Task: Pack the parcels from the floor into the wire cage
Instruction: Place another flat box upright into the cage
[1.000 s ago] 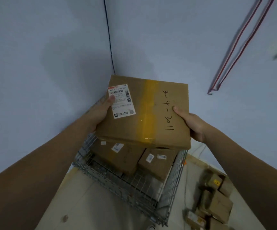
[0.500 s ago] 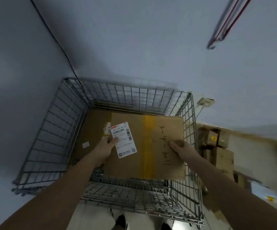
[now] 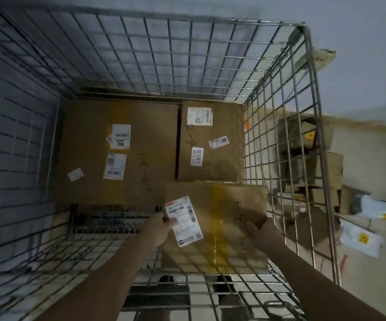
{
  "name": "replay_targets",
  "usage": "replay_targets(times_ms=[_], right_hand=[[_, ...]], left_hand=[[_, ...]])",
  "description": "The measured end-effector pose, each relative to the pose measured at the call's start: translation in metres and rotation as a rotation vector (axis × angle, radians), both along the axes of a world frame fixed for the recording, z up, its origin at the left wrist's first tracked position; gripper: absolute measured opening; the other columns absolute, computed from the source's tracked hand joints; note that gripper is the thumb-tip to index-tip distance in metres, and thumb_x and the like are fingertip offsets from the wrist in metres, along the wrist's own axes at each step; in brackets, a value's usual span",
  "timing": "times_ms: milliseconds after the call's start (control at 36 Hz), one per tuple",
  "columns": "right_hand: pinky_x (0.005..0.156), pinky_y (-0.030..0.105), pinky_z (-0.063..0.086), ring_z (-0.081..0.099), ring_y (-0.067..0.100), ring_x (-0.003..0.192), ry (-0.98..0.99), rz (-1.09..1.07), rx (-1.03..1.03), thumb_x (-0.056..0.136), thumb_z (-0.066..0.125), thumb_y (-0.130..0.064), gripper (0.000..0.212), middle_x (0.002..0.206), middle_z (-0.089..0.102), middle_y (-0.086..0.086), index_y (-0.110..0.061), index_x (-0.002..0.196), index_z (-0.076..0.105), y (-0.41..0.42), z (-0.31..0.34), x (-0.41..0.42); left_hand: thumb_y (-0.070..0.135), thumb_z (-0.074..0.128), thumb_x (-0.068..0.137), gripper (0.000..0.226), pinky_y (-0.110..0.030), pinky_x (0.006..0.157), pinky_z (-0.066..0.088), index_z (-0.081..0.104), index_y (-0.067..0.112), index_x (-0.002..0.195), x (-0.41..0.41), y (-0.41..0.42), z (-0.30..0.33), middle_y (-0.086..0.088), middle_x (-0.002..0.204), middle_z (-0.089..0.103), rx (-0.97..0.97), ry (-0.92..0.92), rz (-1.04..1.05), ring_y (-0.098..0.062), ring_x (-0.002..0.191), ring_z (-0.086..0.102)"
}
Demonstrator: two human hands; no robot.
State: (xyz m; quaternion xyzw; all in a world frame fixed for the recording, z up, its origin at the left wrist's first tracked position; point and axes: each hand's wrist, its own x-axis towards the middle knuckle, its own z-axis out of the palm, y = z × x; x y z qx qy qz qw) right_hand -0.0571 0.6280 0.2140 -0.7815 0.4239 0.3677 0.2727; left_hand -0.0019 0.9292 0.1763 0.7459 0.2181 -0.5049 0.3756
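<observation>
1. The wire cage (image 3: 210,54) is a square-meshed steel box with an open top.
2. The flat cardboard parcel (image 3: 222,230), taped yellow down its middle and bearing a white label (image 3: 183,220), sits low inside the cage at its near right corner.
3. Left hand (image 3: 160,230) grips the parcel's left edge, thumb on the label; right hand (image 3: 262,232) grips its right edge.
4. Two brown boxes (image 3: 141,147) lie flat against the cage's far side.
5. More parcels (image 3: 314,163) and white mailers (image 3: 361,239) lie on the floor outside the right wall.
6. Half a second earlier, the parcel was higher, near the rim.
</observation>
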Motion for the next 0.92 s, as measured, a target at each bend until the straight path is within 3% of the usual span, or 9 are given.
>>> replay_targets(times_ms=[111,278,361,500,694,778,861,917], right_hand=[[0.087,0.038,0.044,0.059,0.041,0.117,0.004,-0.03,-0.038,0.099,0.061,-0.037,0.058,0.128,0.06,0.025,0.004,0.135,0.042,-0.001,-0.024,0.002],[0.08,0.034,0.039,0.058,0.041,0.118,0.026,-0.067,-0.034,0.098,0.065,-0.031,0.059,0.13,0.057,0.026,0.006,0.134,0.038,0.002,-0.046,0.001],[0.085,0.038,0.045,0.057,0.041,0.119,0.015,-0.07,-0.016,0.096,0.065,-0.036,0.065,0.131,0.055,0.027,0.008,0.134,0.036,0.004,-0.058,-0.001],[0.094,0.045,0.049,0.056,0.043,0.12,0.049,-0.012,-0.026,0.097,0.062,-0.043,0.066,0.133,0.054,0.027,0.005,0.135,0.035,0.006,-0.073,-0.001],[0.086,0.041,0.043,0.054,0.044,0.123,0.106,-0.058,-0.007,0.098,0.062,-0.039,0.072,0.137,0.05,0.027,0.008,0.138,0.025,0.004,-0.102,0.013],[0.09,0.039,0.043,0.054,0.043,0.125,0.152,0.021,-0.021,0.1,0.057,-0.039,0.073,0.136,0.053,0.03,0.015,0.139,0.025,0.002,-0.105,0.02],[0.095,0.037,0.049,0.058,0.037,0.12,0.219,0.151,0.006,0.105,0.04,-0.045,0.064,0.125,0.062,0.025,0.009,0.139,0.043,-0.004,-0.107,0.032],[0.073,0.03,0.048,0.061,0.03,0.102,0.284,0.283,0.045,0.106,0.03,-0.053,0.061,0.091,0.064,0.011,-0.004,0.12,0.063,-0.005,-0.107,0.037]], left_hand=[[0.029,0.056,0.106,0.026,-0.031,0.078,0.046,0.065,0.008,0.118,0.003,-0.014,-0.024,-0.004,0.109,0.068,0.033,-0.029,-0.03,-0.021,0.097,0.064],[0.025,0.056,0.106,0.016,-0.034,0.085,0.048,0.063,0.011,0.108,0.01,-0.021,-0.055,-0.003,0.109,0.067,0.052,-0.042,-0.022,-0.022,0.099,0.063],[0.022,0.058,0.104,0.016,-0.038,0.091,0.052,0.065,0.009,0.111,0.01,-0.02,-0.074,-0.007,0.114,0.07,0.036,-0.041,-0.017,-0.026,0.106,0.066],[0.029,0.057,0.105,0.014,-0.035,0.086,0.051,0.061,0.016,0.109,0.012,-0.022,-0.098,-0.004,0.112,0.069,0.043,-0.029,-0.051,-0.023,0.103,0.066],[0.028,0.057,0.105,0.015,-0.032,0.081,0.047,0.06,0.022,0.091,0.011,-0.024,-0.123,0.0,0.102,0.067,0.069,-0.078,-0.059,-0.021,0.095,0.065],[0.03,0.055,0.106,0.017,-0.034,0.079,0.049,0.058,0.014,0.101,0.003,-0.023,-0.131,-0.003,0.107,0.068,0.121,-0.101,-0.114,-0.021,0.093,0.063],[0.035,0.052,0.106,0.027,-0.035,0.075,0.05,0.059,0.009,0.111,-0.003,-0.027,-0.132,-0.004,0.107,0.068,0.202,-0.133,-0.194,-0.024,0.091,0.064],[0.037,0.051,0.107,0.029,-0.034,0.072,0.047,0.058,0.009,0.116,-0.006,-0.029,-0.133,-0.004,0.106,0.067,0.238,-0.151,-0.22,-0.025,0.09,0.063]])
